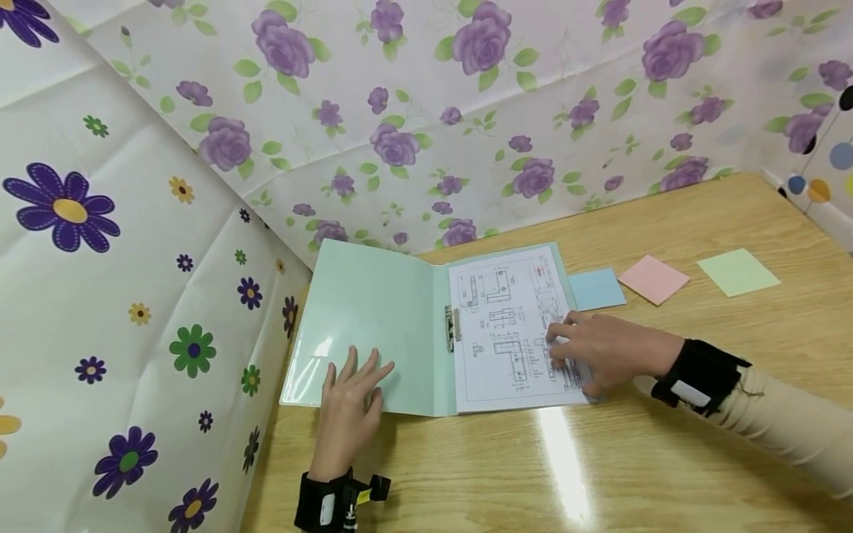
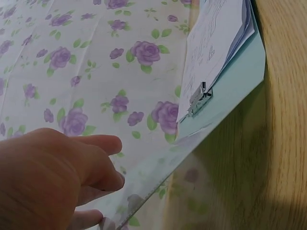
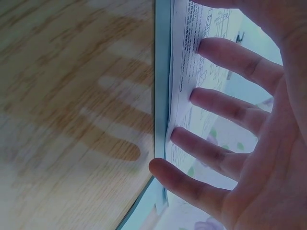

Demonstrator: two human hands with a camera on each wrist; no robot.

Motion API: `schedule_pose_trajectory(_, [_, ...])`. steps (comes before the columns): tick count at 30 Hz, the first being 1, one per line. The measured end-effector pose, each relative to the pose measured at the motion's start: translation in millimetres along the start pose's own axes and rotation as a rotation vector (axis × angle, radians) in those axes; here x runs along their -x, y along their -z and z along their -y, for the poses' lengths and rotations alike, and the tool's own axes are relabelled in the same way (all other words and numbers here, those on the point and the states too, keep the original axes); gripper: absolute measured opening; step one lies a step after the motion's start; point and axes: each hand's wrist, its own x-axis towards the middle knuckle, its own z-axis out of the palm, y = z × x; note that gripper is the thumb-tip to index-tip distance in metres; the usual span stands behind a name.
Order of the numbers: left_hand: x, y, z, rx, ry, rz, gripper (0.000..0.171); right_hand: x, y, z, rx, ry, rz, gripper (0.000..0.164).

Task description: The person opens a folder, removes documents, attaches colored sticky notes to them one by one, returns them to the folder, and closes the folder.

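A pale green file folder (image 1: 380,318) lies spread open on the table in the head view. Its metal clip (image 1: 453,328) sits by the spine, at the edge of a stack of printed drawing sheets (image 1: 496,377). My left hand (image 1: 349,407) rests at the lower edge of the bare left cover, fingers spread and holding nothing. Over the right edge of the sheets is my right hand (image 1: 603,352), its fingers extended and spread, fingertips right at the paper. In the right wrist view the fingers (image 3: 225,103) lie apart along the sheets' edge, with nothing gripped.
Right of the folder lie a blue paper square (image 1: 597,289), a pink one (image 1: 654,280) and a light green one (image 1: 738,272). The blue square touches the folder's edge. Flowered cloth walls (image 1: 400,89) stand behind and left of the wooden table (image 1: 466,474).
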Motion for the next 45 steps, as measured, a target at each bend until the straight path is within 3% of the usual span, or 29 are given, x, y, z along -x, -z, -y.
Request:
schedule_pose_trajectory(10, [2.9,-0.2,-0.6,0.022,0.036,0.046,0.04,0.8,1.8,1.1,-0.015,-0.014,0.014,0.04])
schedule_pose_trajectory(17, [8.9,-18.8,21.8,0.034,-0.01,0.031,0.035,2.3,5.6,2.9,-0.023,-0.014,0.025,0.042])
schedule_pose_trajectory(22, [12.8,-21.8,26.4,0.039,0.032,0.126,0.033,3.9,4.8,3.3,-0.033,-0.01,0.023,0.041])
schedule_pose_trajectory(26, [6.3,-4.5,3.6,0.095,0.144,0.228,0.035,4.1,4.8,2.3,-0.037,-0.017,0.022,0.04])
schedule_pose_trajectory(31, [0.4,-1.7,-2.4,0.084,0.211,0.342,0.033,4.3,4.9,0.3,-0.038,-0.014,0.018,0.04])
schedule_pose_trajectory(38, [-5.7,-11.8,-6.7,0.052,0.201,0.51,0.033,6.9,4.6,-0.8,-0.05,-0.01,0.019,0.04])
schedule_pose_trajectory(45, [-12.2,-13.4,-14.6,-0.028,0.172,0.512,0.025,7.6,3.6,-1.2,-0.064,-0.013,0.016,0.039])
